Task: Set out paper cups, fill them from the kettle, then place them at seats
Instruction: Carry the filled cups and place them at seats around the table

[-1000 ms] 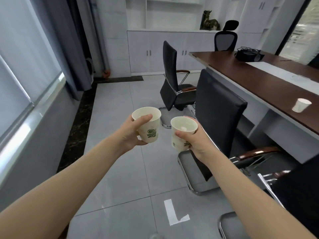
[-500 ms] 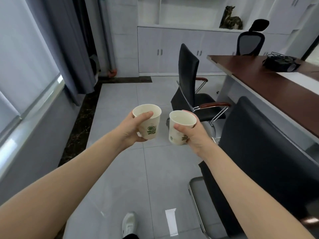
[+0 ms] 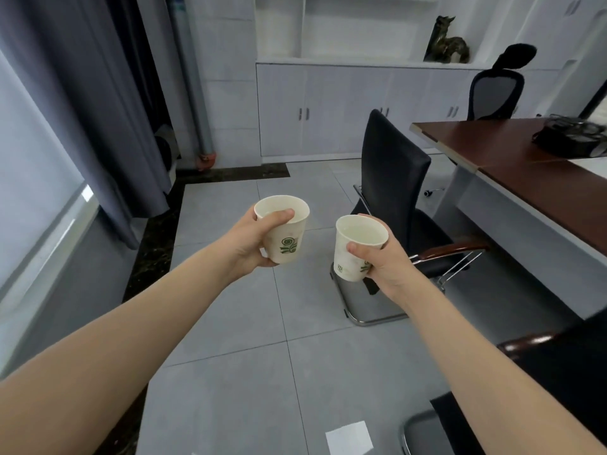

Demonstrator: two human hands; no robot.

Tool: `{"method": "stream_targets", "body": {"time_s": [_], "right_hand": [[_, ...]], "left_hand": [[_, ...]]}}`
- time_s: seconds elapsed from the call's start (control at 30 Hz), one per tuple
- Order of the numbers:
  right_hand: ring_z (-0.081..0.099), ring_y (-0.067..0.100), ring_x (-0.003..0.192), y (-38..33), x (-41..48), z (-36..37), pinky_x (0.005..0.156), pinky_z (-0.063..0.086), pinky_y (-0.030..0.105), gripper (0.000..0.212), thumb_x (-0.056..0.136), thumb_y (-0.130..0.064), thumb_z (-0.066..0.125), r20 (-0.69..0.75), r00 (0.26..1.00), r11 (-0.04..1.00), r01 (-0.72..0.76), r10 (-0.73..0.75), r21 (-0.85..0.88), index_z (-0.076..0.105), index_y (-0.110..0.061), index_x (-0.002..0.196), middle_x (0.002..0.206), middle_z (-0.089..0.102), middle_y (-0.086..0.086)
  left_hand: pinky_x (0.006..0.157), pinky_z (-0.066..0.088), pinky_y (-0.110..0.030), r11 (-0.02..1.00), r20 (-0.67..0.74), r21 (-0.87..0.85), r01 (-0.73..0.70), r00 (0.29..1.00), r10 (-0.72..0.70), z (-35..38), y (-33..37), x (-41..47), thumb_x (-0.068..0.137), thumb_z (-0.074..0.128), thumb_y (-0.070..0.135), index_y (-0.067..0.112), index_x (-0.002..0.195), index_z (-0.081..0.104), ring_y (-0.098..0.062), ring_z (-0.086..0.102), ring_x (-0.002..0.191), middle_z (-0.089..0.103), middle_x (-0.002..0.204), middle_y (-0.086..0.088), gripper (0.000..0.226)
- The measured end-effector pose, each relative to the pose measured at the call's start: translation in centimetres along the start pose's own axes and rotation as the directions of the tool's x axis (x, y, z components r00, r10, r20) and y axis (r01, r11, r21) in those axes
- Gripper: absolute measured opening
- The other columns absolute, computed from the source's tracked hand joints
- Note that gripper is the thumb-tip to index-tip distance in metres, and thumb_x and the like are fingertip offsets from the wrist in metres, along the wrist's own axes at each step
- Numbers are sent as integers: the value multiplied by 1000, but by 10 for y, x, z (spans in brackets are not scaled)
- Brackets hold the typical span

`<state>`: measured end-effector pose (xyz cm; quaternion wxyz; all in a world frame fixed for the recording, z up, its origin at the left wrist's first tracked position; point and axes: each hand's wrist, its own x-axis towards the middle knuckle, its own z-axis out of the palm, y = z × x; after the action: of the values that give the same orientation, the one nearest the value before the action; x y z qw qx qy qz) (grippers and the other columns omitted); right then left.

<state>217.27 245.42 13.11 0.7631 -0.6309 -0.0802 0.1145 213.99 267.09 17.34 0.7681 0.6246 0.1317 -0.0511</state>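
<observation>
A meeting room with a grey tiled floor (image 3: pixel 230 323), dark curtains (image 3: pixel 98 110) along the window side and white cabinets (image 3: pixel 328 106) at the far wall. On the right runs a long brown table (image 3: pixel 542 178), with a black high-backed chair (image 3: pixel 394 178) drawn up near its end and a mesh office chair (image 3: pixel 496 90) beyond. A dark bundle (image 3: pixel 571 139) lies on the far part of the table.

From the head camera, the only view, the person stands in the aisle with both arms held out. The left hand (image 3: pixel 253 238) is curled round a paper cup (image 3: pixel 284 234), thumb hooked over the rim. The right hand (image 3: pixel 377 257) is wrapped round a second paper cup (image 3: pixel 356 247), thumb on its side wall and fingers behind. Both cups are upright, close together but apart, well clear of the table.

Pale liquid seems to sit in each cup, so setting out and filling look done for these two. No kettle is visible. What remains, as I judge it, is carrying them to the table and putting one down at each seat.
</observation>
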Motion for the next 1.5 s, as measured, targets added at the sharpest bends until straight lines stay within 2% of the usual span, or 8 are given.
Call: {"method": "stream_targets", "body": {"time_s": [0.3,0.57,0.73,0.93,1.1,1.23,1.37,1.5], "right_hand": [[59,16,100,7,194,10,96,47,44,58,57,-12,75,-25,1000,1000,-9,9,-18,56,-28,109,100,65,-6],[59,15,99,-3,383,5,89,49,40,51,77,2,70,-31,999,999,-24,23,-31,54,-26,115,102,64,-6],[63,7,93,-17,487,3,82,52,38,62,62,-13,78,-22,1000,999,-13,12,-48,54,-28,117,100,67,-11],[62,15,103,-11,603,-3,90,50,45,85,44,-32,84,-106,994,999,1,-5,-37,54,-24,123,106,67,-8],[61,16,104,-5,699,-10,89,49,47,72,56,-19,81,-211,977,1000,8,-14,-30,53,-27,122,106,66,-9],[64,7,93,-11,771,-19,84,50,34,60,56,-16,78,-280,959,999,49,-53,-19,56,-29,110,96,68,-13],[63,11,99,-17,841,-38,86,51,36,82,45,-32,83,-350,935,998,54,-56,-15,53,-24,121,103,67,-9],[61,16,103,-18,906,-61,84,50,37,91,47,-35,85,-391,918,997,49,-68,-58,50,-16,128,109,65,-2]], "left_hand": [[93,45,-58,999,0,-53,4,1000,-4,-35,42,184,87,64,24,32,103,53,-20,53,101,56,105,2,21],[95,42,-62,998,-14,-61,3,1000,-4,-48,102,359,88,63,23,32,104,54,-22,54,104,57,105,3,20],[94,43,-60,998,5,-62,-31,999,31,-59,142,462,87,63,25,32,108,54,-18,56,99,59,103,6,24],[91,45,-59,998,53,-55,-22,998,25,-71,172,590,87,64,25,29,108,55,-21,57,100,60,101,5,23],[87,48,-55,1000,184,-17,16,983,-12,-75,205,703,71,75,31,32,103,57,-21,59,104,63,105,4,37],[88,47,-53,999,250,29,26,968,-32,-64,229,794,83,68,26,32,101,54,-18,59,102,62,104,6,23],[84,50,-51,996,330,74,55,941,-76,-43,254,877,74,76,30,32,107,53,-21,59,106,63,110,4,40],[87,48,-54,994,330,50,97,938,-108,-20,262,948,86,66,26,32,99,53,-20,58,94,60,101,4,19]]}}
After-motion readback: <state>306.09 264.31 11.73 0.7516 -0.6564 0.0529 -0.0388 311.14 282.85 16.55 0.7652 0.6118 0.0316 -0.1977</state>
